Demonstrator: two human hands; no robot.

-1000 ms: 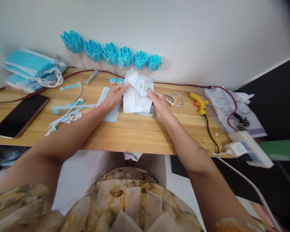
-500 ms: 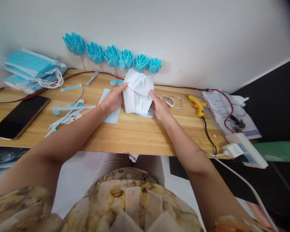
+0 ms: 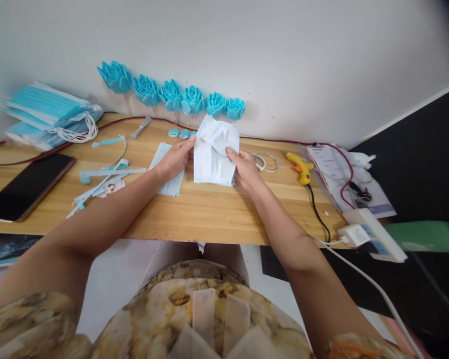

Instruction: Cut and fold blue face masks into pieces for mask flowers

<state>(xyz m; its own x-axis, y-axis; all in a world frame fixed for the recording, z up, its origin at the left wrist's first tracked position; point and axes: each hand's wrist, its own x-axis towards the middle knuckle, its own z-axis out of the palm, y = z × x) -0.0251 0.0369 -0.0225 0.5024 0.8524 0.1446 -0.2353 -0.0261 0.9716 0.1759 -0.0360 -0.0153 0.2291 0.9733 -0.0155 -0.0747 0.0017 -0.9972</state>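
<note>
Between my hands is a face mask (image 3: pixel 214 159), opened out with its white pleated side up and held just over the table. My left hand (image 3: pixel 176 158) pinches its left edge near the upper corner. On the right edge my right hand (image 3: pixel 247 167) grips it, thumb on top and fingers behind. A flat pale blue mask piece (image 3: pixel 170 185) lies on the table, partly under my left hand. Behind the held mask are small blue pieces (image 3: pixel 178 133), some of them hidden by it.
Blue flowers (image 3: pixel 172 94) on sticks stand along the wall. At left are a stack of masks (image 3: pixel 52 109), cut strips (image 3: pixel 110 174) and a phone (image 3: pixel 30 187). To the right are tape rolls (image 3: pixel 269 162), a yellow glue gun (image 3: pixel 300 168), papers (image 3: pixel 329 172) and a power strip (image 3: pixel 376 234).
The held mask has turned slightly and is pulled flatter. My right thumb now lies further in over its face. The whole view has shifted a little.
</note>
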